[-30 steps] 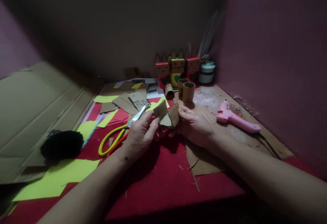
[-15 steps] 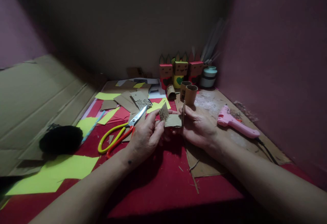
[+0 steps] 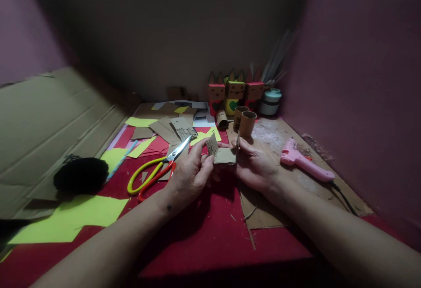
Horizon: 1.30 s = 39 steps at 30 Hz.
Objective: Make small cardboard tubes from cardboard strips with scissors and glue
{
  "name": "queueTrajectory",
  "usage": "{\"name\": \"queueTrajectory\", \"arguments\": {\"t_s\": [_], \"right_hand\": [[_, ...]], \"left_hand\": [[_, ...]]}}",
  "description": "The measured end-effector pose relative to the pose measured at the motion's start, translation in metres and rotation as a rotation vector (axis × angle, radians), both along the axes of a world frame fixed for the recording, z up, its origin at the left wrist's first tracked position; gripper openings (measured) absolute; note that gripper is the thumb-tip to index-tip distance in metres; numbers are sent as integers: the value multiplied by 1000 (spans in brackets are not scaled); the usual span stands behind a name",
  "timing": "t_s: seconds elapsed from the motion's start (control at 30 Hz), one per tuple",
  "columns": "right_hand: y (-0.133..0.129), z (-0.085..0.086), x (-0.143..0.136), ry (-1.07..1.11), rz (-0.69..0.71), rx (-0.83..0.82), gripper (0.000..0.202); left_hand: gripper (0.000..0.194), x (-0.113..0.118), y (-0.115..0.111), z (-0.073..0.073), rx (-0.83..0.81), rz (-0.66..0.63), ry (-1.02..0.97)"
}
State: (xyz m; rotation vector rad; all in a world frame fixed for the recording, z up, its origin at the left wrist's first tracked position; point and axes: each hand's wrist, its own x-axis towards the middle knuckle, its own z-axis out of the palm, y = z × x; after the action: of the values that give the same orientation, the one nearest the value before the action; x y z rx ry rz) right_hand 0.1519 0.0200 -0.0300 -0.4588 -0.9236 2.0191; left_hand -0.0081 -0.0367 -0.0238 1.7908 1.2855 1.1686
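Note:
Between my hands is a small piece of corrugated cardboard [image 3: 225, 155], with both ends standing up from a flat middle. My left hand [image 3: 192, 167] pinches its left upright end, thumb in front. My right hand [image 3: 256, 163] grips the right upright end, which shows edge-on. Some fingers of both hands are hidden beneath or behind the cardboard. Scissors [image 3: 154, 172] with one yellow and one red handle lie just left of my left hand, blades pointing away. A pink glue gun [image 3: 305, 161] rests to the right of my right hand.
Behind my hands stand two cardboard tubes [image 3: 247, 125], another tube [image 3: 222, 120] lying near them. Several cardboard figures [image 3: 234, 93] and a teal-lidded jar [image 3: 270, 101] line the back. Paper and cardboard scraps [image 3: 164, 130] cover the left. A black fuzzy ball [image 3: 81, 175] sits on the far left.
The view has shifted slightly, so everything sits a little differently in the picture. Both hands keep the same hold on the cardboard piece.

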Motion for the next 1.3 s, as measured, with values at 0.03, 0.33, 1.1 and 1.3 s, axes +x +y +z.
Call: {"name": "queueTrajectory", "arguments": {"t_s": [0.03,0.33,1.1,1.3], "right_hand": [[0,1,0,-5,-12,8,22],[0,2,-1,-18,-5,30,23],[2,-2,9,-4,10,-143,27],[1,-4,8,-86,138,-147,32]], "left_hand": [[41,0,0,0,2,3,4],[45,1,1,-5,-23,-11,-39],[44,-9,10,-8,159,178,133],[39,-11,10,-6,197,152,211]]}}
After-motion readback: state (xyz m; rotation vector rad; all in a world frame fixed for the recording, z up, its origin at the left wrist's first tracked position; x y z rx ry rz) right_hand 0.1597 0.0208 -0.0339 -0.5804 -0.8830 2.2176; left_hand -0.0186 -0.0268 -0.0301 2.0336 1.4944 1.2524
